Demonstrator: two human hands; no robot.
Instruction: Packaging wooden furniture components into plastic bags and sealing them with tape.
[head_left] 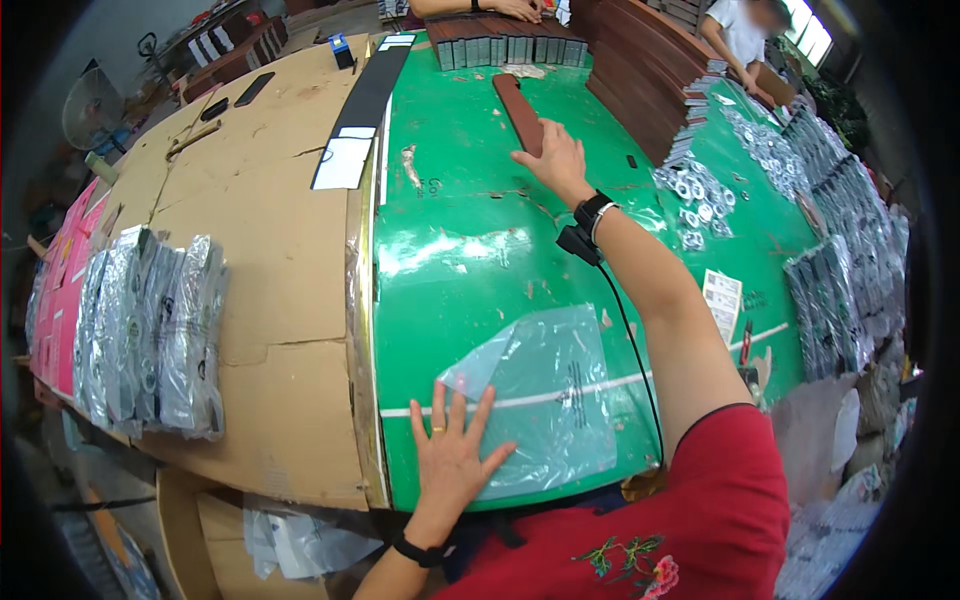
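My left hand [452, 440] lies flat with its fingers spread at the left edge of a clear plastic bag [550, 400]. The bag rests flat on the green tabletop [460, 290], and one corner of it is folded over. Farther off, my right hand [558, 162] reaches out to a reddish-brown flat bar [518, 112]. The thumb and fingers straddle the bar's near end, and the bar lies on the table with its far end angled left. A dark wristband with a cable is on my right wrist.
Brown bars stand in a row [510, 50] at the far edge and in a tall stack [640, 75] at far right. Small ring-shaped packets [700, 205] lie on the right. Bagged pieces [150, 330] sit on cardboard at left. Two other people work at the far side.
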